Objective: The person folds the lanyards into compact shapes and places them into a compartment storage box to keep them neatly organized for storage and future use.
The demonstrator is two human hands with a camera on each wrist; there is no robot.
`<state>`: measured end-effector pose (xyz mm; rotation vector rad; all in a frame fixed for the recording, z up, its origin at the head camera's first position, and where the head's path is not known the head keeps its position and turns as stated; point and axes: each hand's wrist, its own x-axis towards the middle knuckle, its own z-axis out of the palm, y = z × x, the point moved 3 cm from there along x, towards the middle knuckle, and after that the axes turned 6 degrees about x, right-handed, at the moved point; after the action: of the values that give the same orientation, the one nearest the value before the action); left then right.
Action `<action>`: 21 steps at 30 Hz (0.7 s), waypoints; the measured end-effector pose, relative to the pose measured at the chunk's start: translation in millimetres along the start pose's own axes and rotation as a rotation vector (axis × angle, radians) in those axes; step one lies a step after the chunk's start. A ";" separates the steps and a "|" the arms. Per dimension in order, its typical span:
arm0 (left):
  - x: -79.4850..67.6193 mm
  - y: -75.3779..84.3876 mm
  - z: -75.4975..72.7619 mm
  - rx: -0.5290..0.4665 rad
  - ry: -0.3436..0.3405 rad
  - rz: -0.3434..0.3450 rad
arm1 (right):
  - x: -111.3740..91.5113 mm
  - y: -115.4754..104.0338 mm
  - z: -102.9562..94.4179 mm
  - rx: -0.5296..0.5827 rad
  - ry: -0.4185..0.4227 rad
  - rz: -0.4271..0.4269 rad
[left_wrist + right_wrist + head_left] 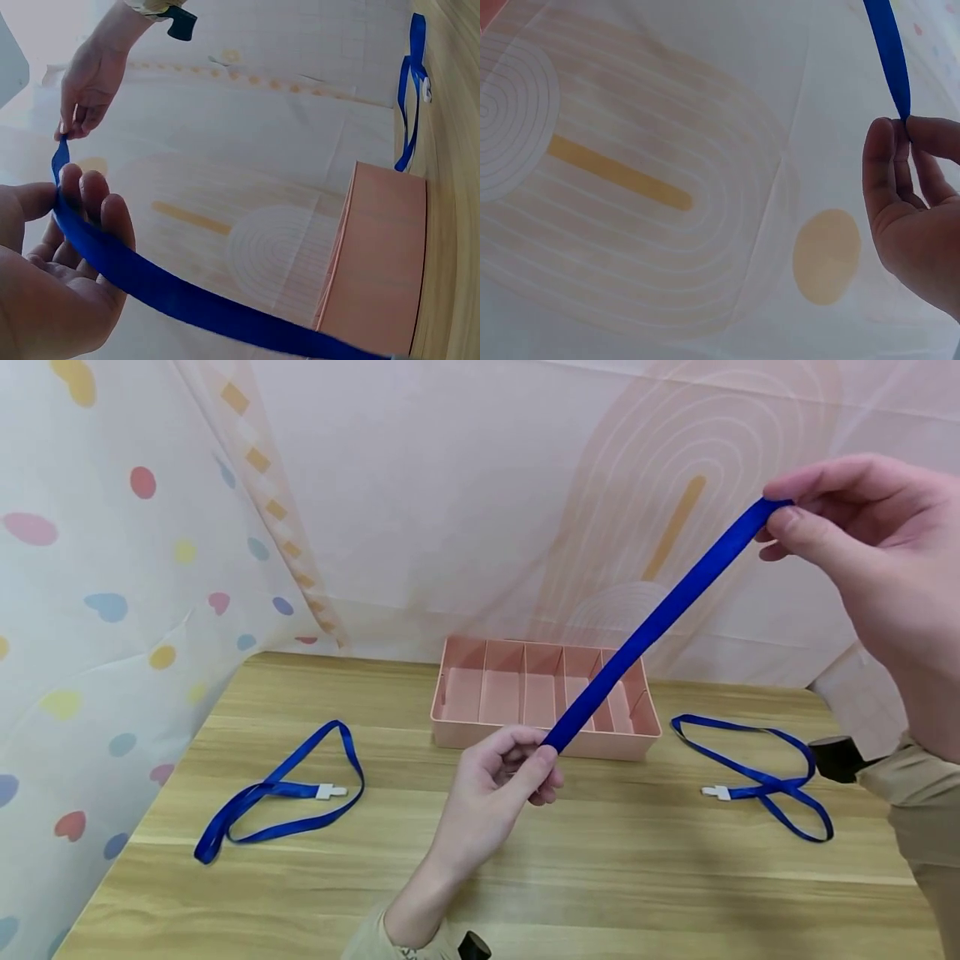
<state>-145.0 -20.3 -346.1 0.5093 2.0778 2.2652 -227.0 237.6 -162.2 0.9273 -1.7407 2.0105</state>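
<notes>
A blue lanyard (651, 631) is stretched in a slanting line between both hands, above the table. My right hand (877, 527), raised at the upper right, pinches its top end between thumb and fingers. Lower down, in front of the pink box, my left hand (495, 793) pinches the strap with the thumb against curled fingers. In the left wrist view the strap (172, 300) runs on past the left palm toward the bottom edge. The right wrist view has the fingertips of the right hand (915, 180) together on the strap's narrowed end.
A pink divided box (487, 732) stands at the back of the wooden table (600, 877), its visible compartments bare. One blue lanyard (307, 823) with a white clip lies looped at the left. Another lanyard (780, 785) lies at the right, near the right sleeve. Patterned cloth (420, 485) hangs behind.
</notes>
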 end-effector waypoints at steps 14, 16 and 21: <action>0.1 4.3 3.6 0.042 -0.013 0.032 | -9.7 5.8 -4.0 -0.046 0.004 0.014; 0.1 5.1 4.1 0.039 -0.012 0.029 | -13.2 8.3 -7.3 -0.080 0.032 0.029; -2.1 8.6 5.1 0.042 -0.019 0.031 | -27.2 20.5 -17.5 -0.415 0.124 0.049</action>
<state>-140.0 -16.8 -337.9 0.5669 2.1274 2.2280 -224.4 254.9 -196.3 0.6164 -2.0148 1.6001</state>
